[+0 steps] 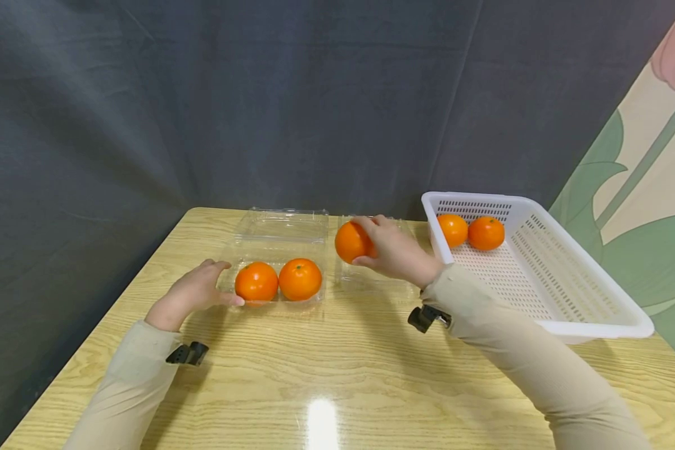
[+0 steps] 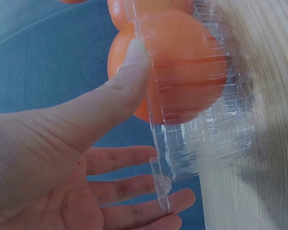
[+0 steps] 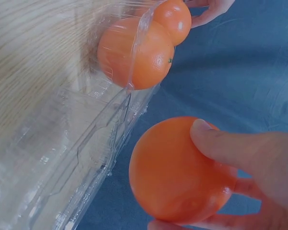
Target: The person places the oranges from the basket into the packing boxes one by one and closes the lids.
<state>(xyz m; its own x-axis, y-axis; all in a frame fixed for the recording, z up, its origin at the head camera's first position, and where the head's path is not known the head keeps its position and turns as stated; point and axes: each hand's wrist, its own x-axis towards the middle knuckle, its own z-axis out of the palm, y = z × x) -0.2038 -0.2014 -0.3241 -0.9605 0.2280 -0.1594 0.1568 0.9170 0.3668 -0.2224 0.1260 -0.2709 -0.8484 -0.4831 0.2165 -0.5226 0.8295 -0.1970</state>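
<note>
My right hand holds an orange in the air above a clear plastic box; in the right wrist view the thumb lies along one side of this fruit and fingers show on the other. To the left, a second clear box stands with its lid folded back, and two oranges sit side by side in its front part. My left hand is at that box's left front corner. In the left wrist view its thumb touches the rim, while the other fingers stretch out past the edge.
A white perforated basket stands at the right of the wooden table, with two oranges at its far left. A dark curtain hangs behind the table. Painted leaves cover the wall at the right.
</note>
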